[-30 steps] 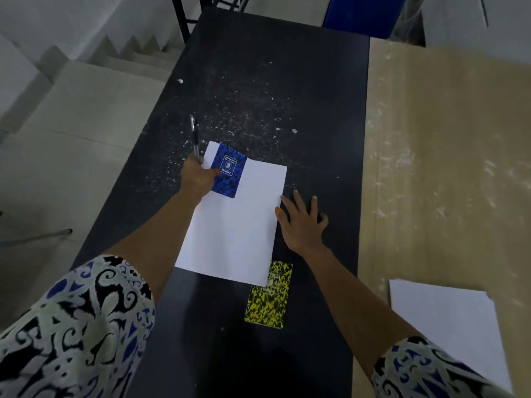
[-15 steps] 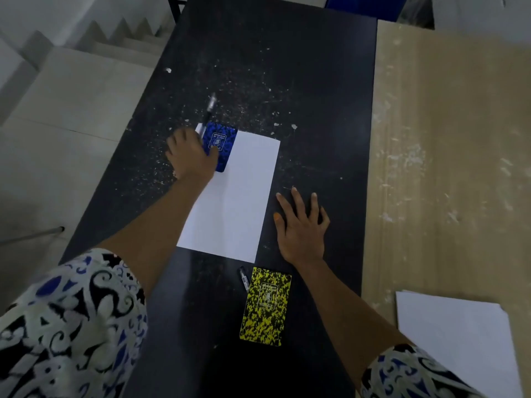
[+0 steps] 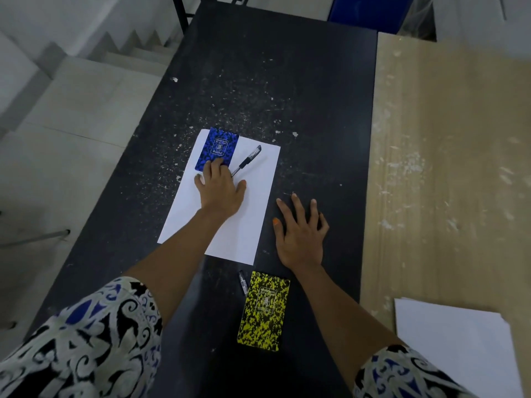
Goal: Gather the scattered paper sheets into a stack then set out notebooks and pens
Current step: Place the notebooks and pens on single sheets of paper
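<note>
From the head camera, a white paper sheet lies on the black desk. A blue notebook sits on the sheet's far left corner, and a black pen lies at an angle just beside it, also on the sheet. The left hand rests flat on the sheet, fingers straight, fingertips touching the near edge of the blue notebook; it grips nothing. The right hand lies spread and flat on the bare desk just right of the sheet, also holding nothing. Nearer the person, a yellow notebook lies on the desk with the end of a second pen just beside its far left corner; the rest of that pen I cannot make out. A stack of paper sits on the light wooden desk to the right.

Risks, as I judge them: the left hand, pressing on the loose sheet, could drag it askew and carry the notebook along; a nudge from the fingers could roll the black pen off the sheet.

Count: two notebooks, two pens, one single sheet, one stack, two hands.
</note>
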`<act>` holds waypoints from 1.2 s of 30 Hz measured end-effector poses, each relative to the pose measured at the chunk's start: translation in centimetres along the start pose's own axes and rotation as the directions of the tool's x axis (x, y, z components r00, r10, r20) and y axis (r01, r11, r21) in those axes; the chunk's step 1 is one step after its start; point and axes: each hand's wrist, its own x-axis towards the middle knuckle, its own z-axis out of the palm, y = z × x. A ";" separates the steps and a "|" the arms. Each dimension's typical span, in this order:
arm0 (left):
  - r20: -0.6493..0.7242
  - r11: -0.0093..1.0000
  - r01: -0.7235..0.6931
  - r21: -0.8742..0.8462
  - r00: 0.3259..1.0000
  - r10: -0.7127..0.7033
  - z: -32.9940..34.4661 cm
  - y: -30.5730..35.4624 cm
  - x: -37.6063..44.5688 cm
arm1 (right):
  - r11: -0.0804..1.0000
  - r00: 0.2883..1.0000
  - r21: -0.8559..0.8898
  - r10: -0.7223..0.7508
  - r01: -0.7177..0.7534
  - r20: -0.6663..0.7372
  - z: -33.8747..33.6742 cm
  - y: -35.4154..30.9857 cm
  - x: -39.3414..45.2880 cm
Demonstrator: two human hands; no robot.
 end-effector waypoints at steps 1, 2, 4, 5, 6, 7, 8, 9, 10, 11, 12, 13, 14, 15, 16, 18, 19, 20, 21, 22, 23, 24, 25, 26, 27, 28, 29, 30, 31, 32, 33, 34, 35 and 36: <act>-0.007 1.000 0.018 0.012 1.000 -0.018 0.1 0.3 0.1 | 1.000 1.000 0.001 0.001 -0.001 0.001 0.0 0.0 0.0; -0.027 0.999 0.041 0.018 0.999 -0.040 0.1 0.7 0.1 | 1.000 1.000 0.004 0.003 -0.003 0.001 0.0 0.1 0.0; -0.110 0.995 0.102 0.013 0.989 -0.099 -0.2 1.5 0.2 | 1.000 1.000 0.013 0.005 -0.005 0.002 0.1 0.1 0.0; -0.153 0.991 0.132 -0.001 0.980 -0.130 -0.5 1.8 0.3 | 1.000 1.000 0.016 0.004 -0.004 0.000 0.1 0.1 0.0; -0.179 0.988 0.154 -0.013 0.972 -0.153 -0.7 2.1 0.5 | 1.000 1.000 0.016 0.003 -0.003 -0.003 0.0 0.0 0.0; -0.188 0.986 0.164 -0.015 0.969 -0.164 -0.8 2.3 0.7 | 1.000 1.000 0.014 0.003 -0.003 -0.005 0.0 0.0 0.0; -0.187 0.986 0.166 -0.004 0.968 -0.164 -0.9 2.4 0.8 | 1.000 1.000 0.014 0.003 -0.003 -0.008 0.0 0.0 0.0; -0.178 0.987 0.163 0.013 0.971 -0.158 -0.8 2.4 1.0 | 1.000 1.000 0.016 0.004 -0.004 -0.010 0.0 0.0 0.0; -0.166 0.987 0.155 0.032 0.975 -0.148 -0.7 2.4 1.2 | 1.000 1.000 0.017 0.005 -0.005 -0.011 0.0 0.0 0.0; -0.151 0.987 0.150 0.049 0.978 -0.142 -0.5 2.2 1.2 | 1.000 1.000 0.020 0.006 -0.006 -0.011 0.0 0.0 0.0; -0.139 0.987 0.150 0.060 0.980 -0.140 -0.3 2.1 1.3 | 1.000 1.000 0.022 0.007 -0.006 -0.012 0.0 -0.1 0.0; -0.129 0.986 0.152 0.065 0.981 -0.142 -0.1 2.1 1.4 | 1.000 1.000 0.023 0.007 -0.007 -0.013 0.0 -0.1 0.0; -0.122 0.985 0.155 0.070 0.982 -0.146 0.1 2.0 1.4 | 1.000 1.000 0.025 0.008 -0.008 -0.014 0.0 -0.1 0.0; -0.117 0.984 0.159 0.076 0.982 -0.149 0.2 1.9 1.4 | 1.000 1.000 0.024 0.008 -0.008 -0.014 0.0 -0.1 0.0; -0.114 0.984 0.162 0.079 0.982 -0.153 0.3 1.8 1.3 | 1.000 1.000 0.021 0.008 -0.007 -0.016 0.0 -0.1 0.0; -0.119 0.983 0.164 0.076 0.981 -0.154 0.5 1.8 1.2 | 1.000 1.000 0.021 0.007 -0.007 -0.023 0.0 -0.1 -0.1; -0.124 0.984 0.164 0.071 0.980 -0.155 0.5 1.8 1.2 | 1.000 1.000 0.023 0.007 -0.007 -0.025 0.0 -0.1 -0.1; -0.129 0.984 0.165 0.063 0.979 -0.155 0.6 1.7 1.2 | 1.000 1.000 0.026 0.007 -0.007 -0.025 0.0 -0.1 -0.1; -0.132 0.985 0.164 0.055 0.979 -0.155 0.6 1.7 1.2 | 1.000 1.000 0.030 0.007 -0.007 -0.024 0.0 -0.1 -0.1; -0.137 0.986 0.160 0.050 0.979 -0.152 0.7 1.7 1.3 | 0.999 1.000 0.035 0.009 -0.008 -0.024 0.0 -0.1 -0.1; -0.142 0.987 0.155 0.047 0.979 -0.147 0.7 1.7 1.3 | 0.999 1.000 0.037 0.010 -0.009 -0.024 -0.1 -0.2 -0.1; -0.148 0.988 0.147 0.047 0.979 -0.139 0.7 1.7 1.4 | 0.999 1.000 0.037 0.010 -0.010 -0.021 -0.1 -0.2 0.0; -0.155 0.990 0.135 0.048 0.980 -0.126 0.8 1.7 1.4 | 0.999 1.000 0.037 0.011 -0.010 -0.017 -0.1 -0.1 0.0; -0.164 0.991 0.121 0.050 0.980 -0.111 0.8 1.8 1.4 | 0.999 1.000 0.036 0.011 -0.010 -0.013 -0.1 -0.1 0.0; -0.173 0.993 0.108 0.048 0.980 -0.098 0.8 1.8 1.4 | 0.999 1.000 0.035 0.010 -0.010 -0.013 0.0 -0.2 -0.1; -0.179 0.994 0.096 0.043 0.980 -0.087 0.8 1.9 1.4 | 0.999 1.000 0.036 0.011 -0.011 -0.014 0.0 -0.2 -0.1; -0.180 0.995 0.088 0.040 0.980 -0.079 0.8 2.0 1.5 | 0.999 1.000 0.037 0.013 -0.012 -0.017 0.0 -0.2 -0.1; -0.177 0.996 0.082 0.045 0.982 -0.073 0.8 2.2 1.5 | 0.999 1.000 0.038 0.013 -0.013 -0.017 0.0 -0.2 0.0; -0.169 0.995 0.078 0.058 0.983 -0.067 0.8 2.3 1.5 | 0.999 1.000 0.035 0.014 -0.014 -0.015 0.0 -0.2 0.0; -0.158 0.994 0.077 0.076 0.985 -0.064 0.8 2.4 1.6 | 0.999 1.000 0.033 0.015 -0.015 -0.013 0.0 -0.1 0.0; -0.147 0.993 0.080 0.092 0.987 -0.066 0.8 2.5 1.7 | 0.999 1.000 0.032 0.016 -0.015 -0.011 0.0 -0.1 0.0; -0.139 0.991 0.088 0.102 0.988 -0.074 0.8 2.5 1.7 | 0.999 1.000 0.033 0.015 -0.015 -0.009 0.0 -0.1 0.0; -0.135 0.989 0.098 0.108 0.987 -0.083 0.8 2.6 1.8 | 0.999 1.000 0.035 0.015 -0.015 -0.008 0.0 -0.1 0.0; -0.135 0.988 0.106 0.110 0.987 -0.091 0.8 2.6 1.9 | 0.999 1.000 0.035 0.015 -0.015 -0.009 0.0 -0.1 0.0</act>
